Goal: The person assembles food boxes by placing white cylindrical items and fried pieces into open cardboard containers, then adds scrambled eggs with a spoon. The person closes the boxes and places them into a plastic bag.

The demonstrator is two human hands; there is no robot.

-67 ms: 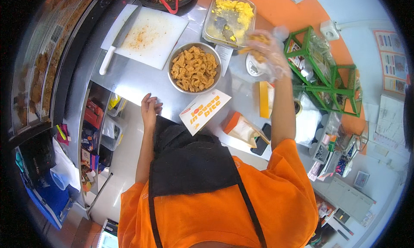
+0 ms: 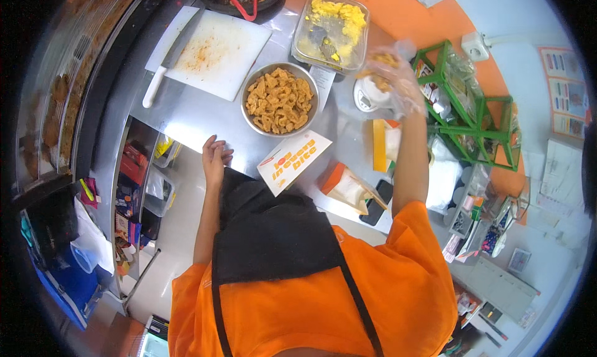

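My right hand (image 2: 398, 80), in a clear plastic glove, is closed around several brown fried chicken pieces (image 2: 380, 61). It hovers over a small white kitchen scale (image 2: 368, 97), partly covering it. Bare and with nothing in it, my left hand (image 2: 216, 153) rests by the front edge of the steel counter, its fingers a little apart. Between the hands stands a metal bowl (image 2: 247, 115) full of similar brown fried pieces (image 2: 278, 100). A white card with orange print (image 2: 294, 161) lies just in front of the bowl.
A white cutting board (image 2: 239, 49) with a knife (image 2: 163, 66) lies at the far left. Behind the scale sits a glass dish (image 2: 305, 43) of yellow food. Paper food boxes (image 2: 346, 186) and a phone (image 2: 377, 203) are near right, beside green racks (image 2: 467, 105).
My right hand has shifted slightly to the right over the scale, the fried pieces still in it. My left hand has hardly moved.
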